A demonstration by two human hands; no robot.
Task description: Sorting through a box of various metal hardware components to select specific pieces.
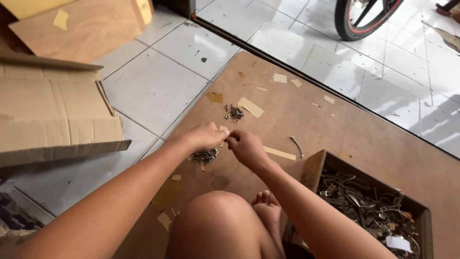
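Note:
My left hand (205,137) and my right hand (246,147) meet above a brown hardboard sheet (335,129) on the floor, fingertips pinched together on something too small to identify. Directly under my left hand lies a small heap of metal screws and bits (206,155). A second little pile of screws (235,113) sits farther out on the board. My bent knee (215,216) and bare foot (266,201) are below the hands.
A wooden box (316,168) of tangled metal hardware stands at the right. A bent metal piece (297,146) lies near it. Flattened cardboard (52,115) and plywood panels (81,29) lie at the left on white tiles. A bicycle wheel (364,19) stands at top right.

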